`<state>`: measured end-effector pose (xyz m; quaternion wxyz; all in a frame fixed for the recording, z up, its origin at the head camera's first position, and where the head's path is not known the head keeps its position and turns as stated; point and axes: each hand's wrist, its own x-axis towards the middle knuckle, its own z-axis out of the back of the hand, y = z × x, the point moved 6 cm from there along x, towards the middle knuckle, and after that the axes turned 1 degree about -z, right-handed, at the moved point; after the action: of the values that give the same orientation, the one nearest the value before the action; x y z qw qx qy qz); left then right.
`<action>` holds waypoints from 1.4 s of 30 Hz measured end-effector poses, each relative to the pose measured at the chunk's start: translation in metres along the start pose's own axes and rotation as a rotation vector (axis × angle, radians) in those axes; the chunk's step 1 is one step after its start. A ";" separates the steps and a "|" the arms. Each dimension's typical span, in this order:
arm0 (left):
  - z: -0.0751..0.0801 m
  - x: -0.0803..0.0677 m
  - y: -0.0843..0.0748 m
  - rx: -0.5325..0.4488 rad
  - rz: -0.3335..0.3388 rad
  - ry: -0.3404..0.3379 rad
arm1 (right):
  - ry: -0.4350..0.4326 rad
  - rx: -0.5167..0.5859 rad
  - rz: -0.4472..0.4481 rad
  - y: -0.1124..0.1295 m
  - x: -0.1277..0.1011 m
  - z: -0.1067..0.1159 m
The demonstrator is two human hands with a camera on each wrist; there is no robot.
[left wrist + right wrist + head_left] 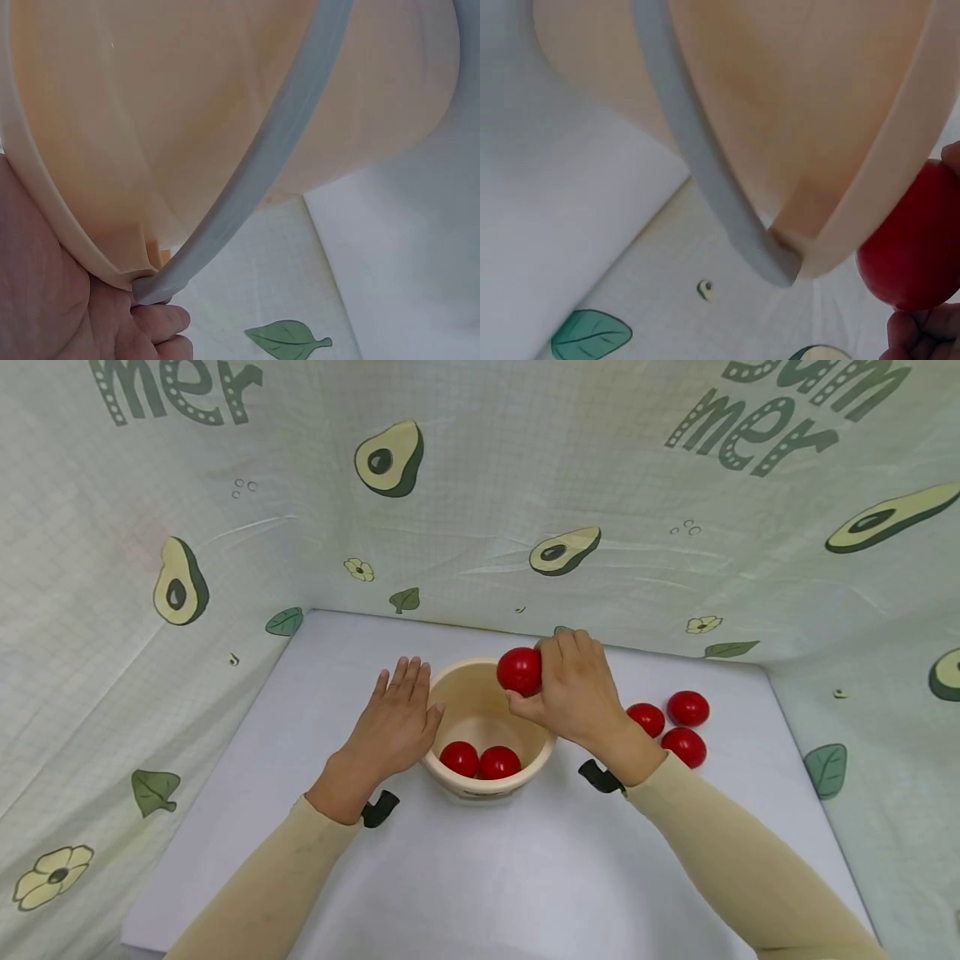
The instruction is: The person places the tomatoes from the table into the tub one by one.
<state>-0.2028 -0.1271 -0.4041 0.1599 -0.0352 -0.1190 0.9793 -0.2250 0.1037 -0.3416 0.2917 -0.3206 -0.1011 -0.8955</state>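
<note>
Tomato (519, 671) gripped in right hand (573, 693) above bowl (456, 681) rim, left hand (396, 724) steadying

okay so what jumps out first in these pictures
The right hand holds a red ball over the cream bucket at mid-table. Two more balls lie inside it, three on the table to its right. The left hand rests flat against the bucket's left side.

Two red round tomatoes (480, 761) lie in the cream plastic bucket (459, 685); three more (672, 724) lie right of it on the surface (480, 860).
</note>
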 end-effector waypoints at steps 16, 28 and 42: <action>0.000 0.000 0.000 0.003 0.006 -0.004 | 0.227 -0.084 -0.030 0.017 -0.010 -0.029; 0.000 0.000 0.000 -0.014 0.011 0.004 | 0.286 -0.105 -0.020 0.018 -0.016 -0.036; -0.001 0.001 0.000 -0.031 0.009 0.004 | 0.185 -0.062 0.000 0.013 -0.020 -0.029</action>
<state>-0.2035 -0.1261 -0.4055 0.1550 -0.0401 -0.1337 0.9780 -0.2199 0.0918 -0.3770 0.2895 -0.2456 -0.0460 -0.9240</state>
